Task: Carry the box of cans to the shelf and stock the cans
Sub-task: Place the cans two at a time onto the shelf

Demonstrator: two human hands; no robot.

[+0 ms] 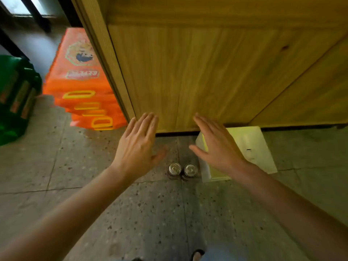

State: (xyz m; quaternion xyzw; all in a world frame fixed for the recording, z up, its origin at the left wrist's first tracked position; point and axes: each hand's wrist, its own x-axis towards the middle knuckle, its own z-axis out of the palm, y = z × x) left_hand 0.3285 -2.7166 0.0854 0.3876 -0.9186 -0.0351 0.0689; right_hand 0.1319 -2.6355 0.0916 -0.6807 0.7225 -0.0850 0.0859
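Grey speckled stone tiles cover the floor (131, 213), with thin dark seams running between the slabs. Straight ahead rises a wall of yellowish wooden panelling (207, 72), its boards running upright, with a dark gap where it meets the floor. To the left of the panelling stands a stack of bright orange cartons (79, 87) printed with yellow lettering and a logo, and further left, against the edge of the view, green crates (15, 102) hold what look like bottles, though they are blurred. A window shows dimly in the top left corner.

Two cans (182, 170) stand upright on the floor, side by side and touching or nearly so, their silver tops facing up. Just beside them on the right sits a white box (250, 146), pushed close to the foot of the wooden wall.

Both bare arms reach forward and down. The left hand (138, 146) hovers with fingers straight and spread, palm down, its grip holding nothing, above and to the left of the cans. The right hand (216, 146) is likewise flat and spread, empty, held over the left part of the box.
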